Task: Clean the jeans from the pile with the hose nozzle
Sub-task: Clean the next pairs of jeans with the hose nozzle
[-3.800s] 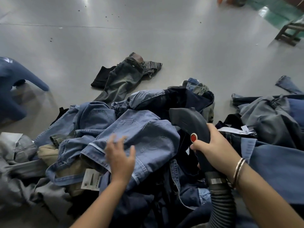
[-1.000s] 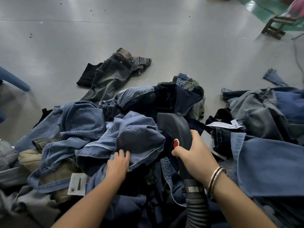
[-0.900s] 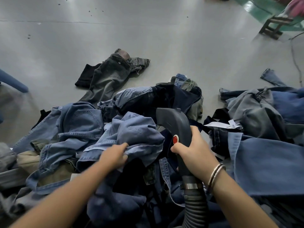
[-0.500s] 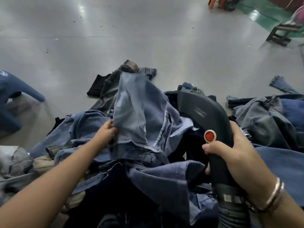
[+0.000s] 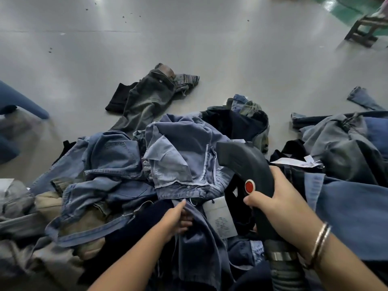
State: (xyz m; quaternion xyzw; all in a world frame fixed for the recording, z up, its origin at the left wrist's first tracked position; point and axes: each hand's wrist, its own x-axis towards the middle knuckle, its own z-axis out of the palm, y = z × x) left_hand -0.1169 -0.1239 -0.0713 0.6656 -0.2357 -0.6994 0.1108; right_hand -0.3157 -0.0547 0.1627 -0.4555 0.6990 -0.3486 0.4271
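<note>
The right hand [image 5: 279,203] is wrapped round the handle of the black hose nozzle [image 5: 247,164], thumb just below its red button [image 5: 249,186], with the nozzle mouth pointing left at a pair of light blue jeans [image 5: 184,156] turned partly inside out on top of the pile [image 5: 100,185] in the near middle. The left hand [image 5: 176,219] pinches a fold of that pair's cloth near its white tag [image 5: 220,219]. The main risk is loose cloth: the thin pocket lining and the tag lie close to the nozzle mouth and could be drawn in and block it. The one-fold hold may also slip, letting the pair sink back among the others, so that the wrong garment gets cleaned. The ribbed hose [image 5: 285,274] could snag on the heap near the wrist.
</note>
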